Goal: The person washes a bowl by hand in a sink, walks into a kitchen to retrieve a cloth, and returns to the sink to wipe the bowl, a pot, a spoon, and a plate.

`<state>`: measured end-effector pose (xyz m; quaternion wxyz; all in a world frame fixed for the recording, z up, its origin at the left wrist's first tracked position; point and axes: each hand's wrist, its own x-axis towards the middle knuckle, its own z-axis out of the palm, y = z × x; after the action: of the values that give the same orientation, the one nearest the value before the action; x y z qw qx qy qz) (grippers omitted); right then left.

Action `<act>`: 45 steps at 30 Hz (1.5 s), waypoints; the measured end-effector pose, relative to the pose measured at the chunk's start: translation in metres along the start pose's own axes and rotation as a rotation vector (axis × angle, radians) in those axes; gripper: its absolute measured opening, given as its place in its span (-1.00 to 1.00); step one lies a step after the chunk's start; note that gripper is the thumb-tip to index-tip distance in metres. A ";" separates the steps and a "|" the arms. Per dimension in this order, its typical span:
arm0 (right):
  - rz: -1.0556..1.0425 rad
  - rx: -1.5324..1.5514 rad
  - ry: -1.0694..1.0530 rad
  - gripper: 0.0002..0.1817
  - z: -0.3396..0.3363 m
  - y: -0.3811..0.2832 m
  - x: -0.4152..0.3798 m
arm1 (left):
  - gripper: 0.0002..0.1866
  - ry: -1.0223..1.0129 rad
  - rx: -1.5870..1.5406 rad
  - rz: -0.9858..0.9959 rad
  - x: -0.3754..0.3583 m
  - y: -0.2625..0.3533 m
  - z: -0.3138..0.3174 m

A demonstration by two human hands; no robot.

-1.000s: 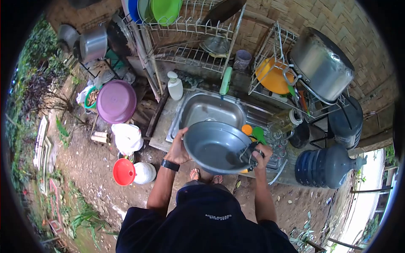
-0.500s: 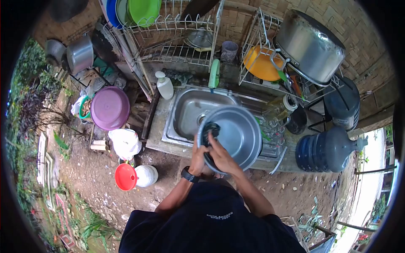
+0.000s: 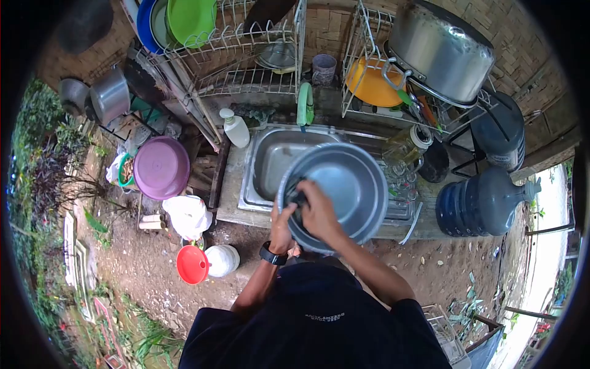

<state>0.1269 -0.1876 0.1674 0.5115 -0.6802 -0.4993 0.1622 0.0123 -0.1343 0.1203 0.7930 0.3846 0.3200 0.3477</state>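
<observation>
A round grey basin (image 3: 347, 190) is tilted over the front right part of the steel sink (image 3: 251, 194), its hollow facing up. At its left rim is my left hand (image 3: 281, 229), wearing a black watch, with the fingers closed on the rim. My right hand (image 3: 319, 214) reaches inside, bent around a dark, crumpled scrubber (image 3: 297, 192) that lies against the basin's left inner wall. Part of the scrubber is hidden under the fingers.
A green faucet (image 3: 305, 104) rises behind the sink, with a white pump bottle (image 3: 235, 128) to its left. Drinking glasses (image 3: 402, 178) stand right of the basin, near a large blue water jug (image 3: 485, 203). A red funnel (image 3: 192, 264) is low on the left.
My right hand has moved with the scrubber, down and left along the basin's inner wall. The basin has turned slightly, and the whole view has shifted a little.
</observation>
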 end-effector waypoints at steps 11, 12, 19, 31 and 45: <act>0.000 0.048 -0.140 -0.54 0.027 -0.013 -0.039 | -0.50 0.201 0.191 0.468 -0.012 0.009 0.001; 0.035 0.129 -0.160 -0.55 0.025 -0.022 -0.041 | -0.53 0.195 0.178 0.478 -0.016 0.015 0.006; -0.197 -0.595 -0.151 -0.80 -0.056 0.029 -0.020 | -0.59 0.173 0.265 0.410 -0.021 0.042 0.000; -0.094 -0.597 -0.090 -0.75 -0.067 0.038 -0.027 | -0.59 0.122 0.084 0.213 -0.006 0.034 -0.008; 0.053 -0.371 0.431 -0.67 -0.048 0.078 0.000 | -0.15 -0.021 -0.032 0.358 0.006 0.026 -0.029</act>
<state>0.2023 -0.2114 0.1210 0.4682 -0.7937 -0.3825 -0.0670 -0.0148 -0.1059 0.1261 0.7277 0.4264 0.2325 0.4843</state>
